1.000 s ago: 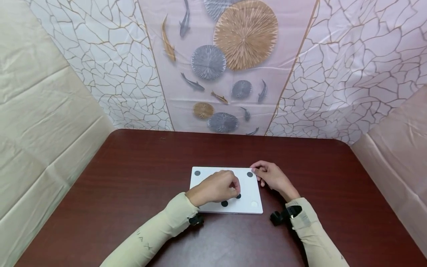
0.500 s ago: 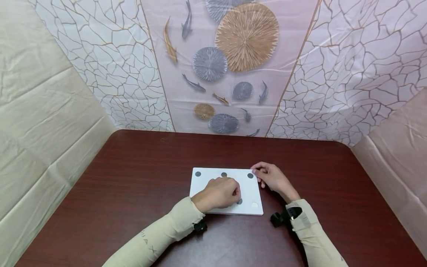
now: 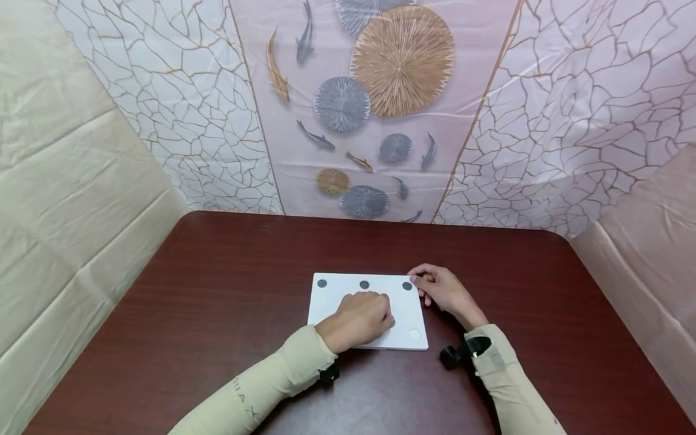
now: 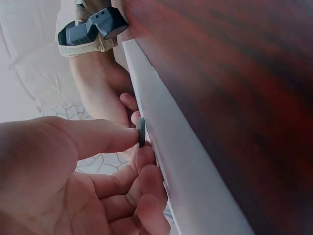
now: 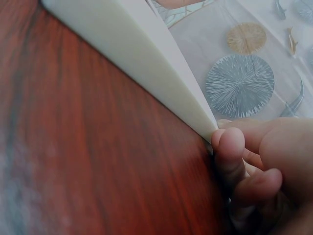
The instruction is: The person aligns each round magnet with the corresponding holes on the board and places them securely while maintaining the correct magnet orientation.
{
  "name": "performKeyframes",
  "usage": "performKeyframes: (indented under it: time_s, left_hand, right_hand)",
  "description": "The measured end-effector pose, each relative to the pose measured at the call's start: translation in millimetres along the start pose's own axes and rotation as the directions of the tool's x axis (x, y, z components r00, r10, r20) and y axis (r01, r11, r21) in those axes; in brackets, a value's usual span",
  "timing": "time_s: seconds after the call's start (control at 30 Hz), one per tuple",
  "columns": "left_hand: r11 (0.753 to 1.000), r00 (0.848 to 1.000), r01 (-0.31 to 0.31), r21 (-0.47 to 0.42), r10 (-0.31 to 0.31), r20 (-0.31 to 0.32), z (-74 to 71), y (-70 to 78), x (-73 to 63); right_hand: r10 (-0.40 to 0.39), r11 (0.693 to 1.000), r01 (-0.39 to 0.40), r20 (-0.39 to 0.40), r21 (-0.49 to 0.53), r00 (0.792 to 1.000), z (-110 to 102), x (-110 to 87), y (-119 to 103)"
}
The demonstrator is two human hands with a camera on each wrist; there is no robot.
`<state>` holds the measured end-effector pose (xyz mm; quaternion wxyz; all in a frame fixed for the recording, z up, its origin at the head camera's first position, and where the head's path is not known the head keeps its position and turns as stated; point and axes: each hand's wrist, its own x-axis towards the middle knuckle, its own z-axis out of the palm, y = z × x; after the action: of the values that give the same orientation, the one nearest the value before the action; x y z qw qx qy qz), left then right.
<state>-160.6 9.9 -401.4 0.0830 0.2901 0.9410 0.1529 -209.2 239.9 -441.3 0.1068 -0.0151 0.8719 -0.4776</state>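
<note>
A white rectangular board (image 3: 405, 311) lies on the table, with dark round discs near its corners and far edge and one pale disc (image 3: 415, 334) near its close right corner. My left hand (image 3: 363, 319) is above the board, fingers curled. In the left wrist view its thumb rests on a dark disc (image 4: 141, 132), with the index fingertip against the disc's rim, just at the board's face. My right hand (image 3: 443, 290) grips the far right corner of the board, thumb on top and fingers at the edge. The left hand hides the board's near left part.
The dark reddish wooden table (image 3: 244, 260) surrounds the board. Behind it hangs a patterned cloth (image 3: 342, 103) with fish and round motifs. Plain beige cloth (image 3: 70, 199) closes off the sides. A black camera (image 3: 450, 357) is strapped to the right wrist.
My left hand has shifted slightly right and nearer, uncovering the middle disc at the far edge and covering one at the near edge. The right hand stays at the corner.
</note>
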Motion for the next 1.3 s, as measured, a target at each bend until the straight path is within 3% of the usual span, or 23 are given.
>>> performKeyframes:
  time_s: [0.27, 0.47, 0.9, 1.3]
  left_hand:
    - [1.0, 0.999, -0.019, -0.011, 0.019, 0.047, 0.7, 2.0, -1.7]
    - [1.0, 0.999, -0.006, -0.021, 0.007, 0.045, 0.2, 0.5, -0.6]
    - [0.999, 0.999, -0.039, -0.023, 0.039, -0.002, -2.5, 0.1, -0.9]
    - [0.998, 0.998, -0.058, -0.031, 0.059, 0.031, -2.5, 5.7, -1.9]
  right_hand:
    - [0.019, 1.0, -0.019, -0.007, 0.007, 1.0, 0.6, -1.4, -0.1]
    - [0.0, 1.0, 0.0, -0.01, 0.002, 1.0, 1.1, -0.6, -2.2]
    - [0.005, 1.0, -0.005, -0.011, -0.002, 1.0, 0.0, 1.3, -2.1]
    - [0.002, 1.0, -0.002, -0.01, 0.004, 1.0, 1.8, 0.3, -0.6]
